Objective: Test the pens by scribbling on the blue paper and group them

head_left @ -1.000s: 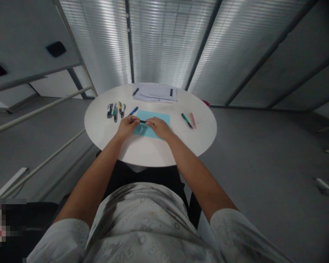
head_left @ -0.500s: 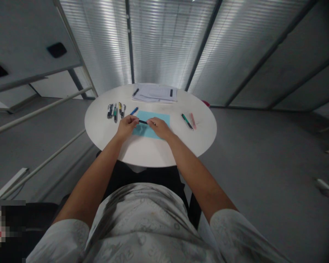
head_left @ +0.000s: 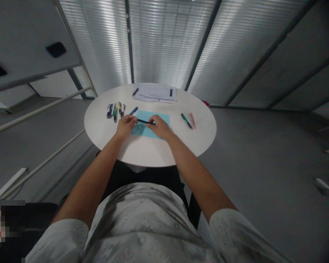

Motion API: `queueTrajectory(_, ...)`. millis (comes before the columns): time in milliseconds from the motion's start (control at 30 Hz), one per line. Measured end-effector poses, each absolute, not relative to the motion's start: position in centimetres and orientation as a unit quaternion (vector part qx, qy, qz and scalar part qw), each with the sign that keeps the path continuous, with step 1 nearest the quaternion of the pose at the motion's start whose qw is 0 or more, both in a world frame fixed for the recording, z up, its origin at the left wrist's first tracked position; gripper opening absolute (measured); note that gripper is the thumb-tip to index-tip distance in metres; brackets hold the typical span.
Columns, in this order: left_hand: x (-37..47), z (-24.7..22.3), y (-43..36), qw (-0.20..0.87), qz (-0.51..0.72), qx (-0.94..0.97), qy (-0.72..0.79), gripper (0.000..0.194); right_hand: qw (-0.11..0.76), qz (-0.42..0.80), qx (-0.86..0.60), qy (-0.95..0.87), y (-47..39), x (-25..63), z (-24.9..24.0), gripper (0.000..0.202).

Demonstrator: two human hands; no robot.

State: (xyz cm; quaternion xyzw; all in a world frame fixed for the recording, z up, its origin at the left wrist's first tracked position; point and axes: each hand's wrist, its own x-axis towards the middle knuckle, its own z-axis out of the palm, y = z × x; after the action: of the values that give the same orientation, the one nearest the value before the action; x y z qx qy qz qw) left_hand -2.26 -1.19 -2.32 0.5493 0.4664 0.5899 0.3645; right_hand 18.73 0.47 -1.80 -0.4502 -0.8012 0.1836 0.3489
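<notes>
A thin dark pen [head_left: 144, 121] is held level between both hands above a light blue sheet [head_left: 161, 118] on the round white table [head_left: 150, 151]. My left hand [head_left: 125, 126] pinches the pen's left end. My right hand [head_left: 158, 128] pinches its right end. Both hands hover over the near part of the blue sheet.
Several pens [head_left: 115, 110] lie in a row at the table's left, with a blue pen [head_left: 133, 110] beside them. A green pen [head_left: 186, 121] and a pink marker [head_left: 192, 120] lie at the right. A stack of white papers [head_left: 155, 93] sits at the far edge.
My hands have drawn slightly apart, so more of the dark pen shows between them. The pen has also risen a little toward the far side of the blue sheet.
</notes>
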Motion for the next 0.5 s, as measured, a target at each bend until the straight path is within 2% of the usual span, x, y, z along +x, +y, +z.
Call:
queueTrajectory(133, -2.26, -2.35, -1.16, 0.368, 0.587, 0.544, 0.474, 0.024, 0.331, 0.182, -0.445, -0.812, 0.67, 18.84, -1.81, 0.028)
queueTrajectory(233, -2.31, -2.39, -1.05, 0.368, 0.590, 0.542, 0.473, 0.027, 0.360, 0.194, -0.447, -0.795, 0.62, 18.87, -1.77, 0.016)
queueTrajectory(333, -2.35, -2.39, -0.97, 0.376, 0.594, 0.531, 0.472, 0.028, 0.356, 0.195, -0.458, -0.791, 0.44, 18.88, -1.63, 0.013)
queueTrajectory(433, -2.32, -2.29, -1.03, 0.381, 0.598, 0.524, 0.471, 0.026, 0.316, 0.225, -0.468, -0.794, 0.33, 18.96, -1.57, 0.026)
queueTrajectory(500, -2.25, -2.19, -1.12, 0.383, 0.601, 0.520, 0.471, 0.024, 0.321, 0.236, -0.472, -0.787, 0.40, 18.99, -1.71, 0.025)
